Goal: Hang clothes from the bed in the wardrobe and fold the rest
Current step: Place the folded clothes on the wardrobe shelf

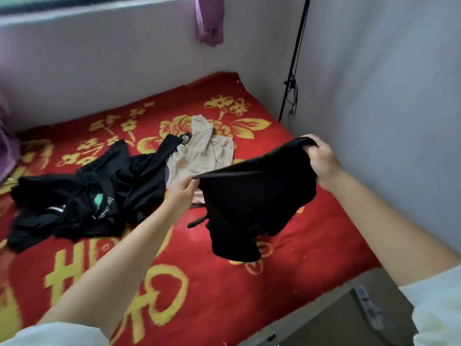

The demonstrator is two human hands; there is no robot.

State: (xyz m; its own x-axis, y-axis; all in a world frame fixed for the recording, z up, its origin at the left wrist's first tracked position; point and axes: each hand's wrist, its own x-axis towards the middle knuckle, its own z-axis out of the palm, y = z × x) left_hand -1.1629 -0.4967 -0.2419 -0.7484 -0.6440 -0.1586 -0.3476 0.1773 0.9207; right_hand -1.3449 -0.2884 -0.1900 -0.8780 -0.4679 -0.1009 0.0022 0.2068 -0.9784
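Bed (224, 290), covered by a red plush blanket with yellow flower and letter pattern, fills most of the view; its far side meets the pale wall under the window sill, its right side runs along the pale side wall (386, 96), and the near right corner drops to a grey floor strip. Black crumpled heap of clothes (82, 196), with a teal patch and white lettering, lies left of centre on the bed; beige soft garment (202, 151) lies just beyond it, a black sleeve overlapping its left edge. Small black knit garment (254, 196) is held up off the bed, right of centre, hem drooping towards the blanket. Left hand (180, 193) pinches the garment's left upper edge between thumb and fingers; right hand (321, 161) is curled round a bunched upper right corner. Both grips closed on cloth, top edge stretched taut between them. My judgement: I am opening the piece out to identify and square it before folding or hanging. To do it well, I would shift the right grip from the bunch to a clean corner, level both hands, and let it hang flat. Open room: bare blanket near and below the garment suits laying down; the side wall is close to the right hand, so swing leftward, keeping off the heap.
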